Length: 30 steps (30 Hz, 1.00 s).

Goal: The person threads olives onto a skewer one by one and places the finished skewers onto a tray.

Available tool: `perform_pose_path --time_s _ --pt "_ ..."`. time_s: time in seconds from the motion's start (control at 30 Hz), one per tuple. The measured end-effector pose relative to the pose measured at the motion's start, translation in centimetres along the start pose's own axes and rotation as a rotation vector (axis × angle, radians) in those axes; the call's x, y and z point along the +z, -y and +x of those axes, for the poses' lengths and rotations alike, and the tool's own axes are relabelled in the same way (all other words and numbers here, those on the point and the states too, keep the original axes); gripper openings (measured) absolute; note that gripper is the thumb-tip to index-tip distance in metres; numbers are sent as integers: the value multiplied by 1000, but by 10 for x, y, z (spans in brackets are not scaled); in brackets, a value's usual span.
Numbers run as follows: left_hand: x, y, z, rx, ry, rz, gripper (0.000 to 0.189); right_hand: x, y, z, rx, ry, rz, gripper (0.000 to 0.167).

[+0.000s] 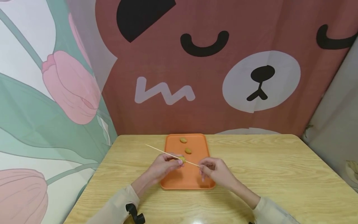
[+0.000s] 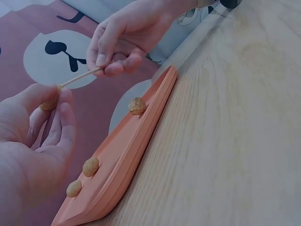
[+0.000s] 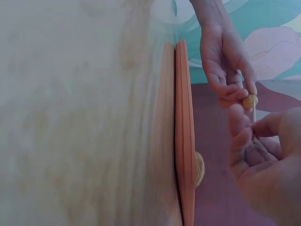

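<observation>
In the head view my left hand (image 1: 167, 165) pinches a small brown, wrinkled ball (image 1: 182, 159) between thumb and fingers, above an orange tray (image 1: 184, 174). A thin wooden skewer (image 1: 158, 150) shows on both sides of that ball, its longer part slanting up to the left. My right hand (image 1: 215, 169) pinches the skewer's right end between thumb and fingertips. Two similar balls, one near the tray's far edge (image 1: 183, 140) and one a little closer (image 1: 188, 151), lie on the tray. The left wrist view shows a third ball (image 2: 137, 106) there, below the right hand.
The tray lies on a light wood-grain table (image 1: 251, 174), reaching its far edge. Behind the table hangs a cloth with a bear face (image 1: 212, 81). A tulip-patterned cloth (image 1: 70, 87) hangs at the left. A black strap (image 1: 135, 214) sits at the left sleeve.
</observation>
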<state>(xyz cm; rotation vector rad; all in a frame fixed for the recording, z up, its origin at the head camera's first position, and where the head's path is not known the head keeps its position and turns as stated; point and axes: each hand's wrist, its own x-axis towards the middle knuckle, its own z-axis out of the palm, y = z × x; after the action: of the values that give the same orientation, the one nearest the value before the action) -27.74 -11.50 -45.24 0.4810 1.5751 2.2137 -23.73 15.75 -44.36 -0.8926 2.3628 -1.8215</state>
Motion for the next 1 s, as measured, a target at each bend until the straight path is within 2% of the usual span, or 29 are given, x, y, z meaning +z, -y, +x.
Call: perform_pose_path --time_s 0.17,0.27,0.47,0.7,0.83,1.0 --pt "2 2 2 -14 -7 -2 18 -6 -1 -1 12 -37 -238 13" --pt "3 2 3 -19 -3 2 20 -9 -1 0 16 -42 -319 10" --pt "4 3 7 -15 -7 12 33 -14 -4 3 -42 -41 -348 10" --pt "4 1 10 -16 6 15 58 -20 -6 4 -67 -96 -338 12" --pt "3 -4 12 -14 -27 63 56 -27 -3 4 -73 -125 -352 11" --pt "4 -5 13 -55 -75 180 44 -42 4 1 -70 -161 -376 10"
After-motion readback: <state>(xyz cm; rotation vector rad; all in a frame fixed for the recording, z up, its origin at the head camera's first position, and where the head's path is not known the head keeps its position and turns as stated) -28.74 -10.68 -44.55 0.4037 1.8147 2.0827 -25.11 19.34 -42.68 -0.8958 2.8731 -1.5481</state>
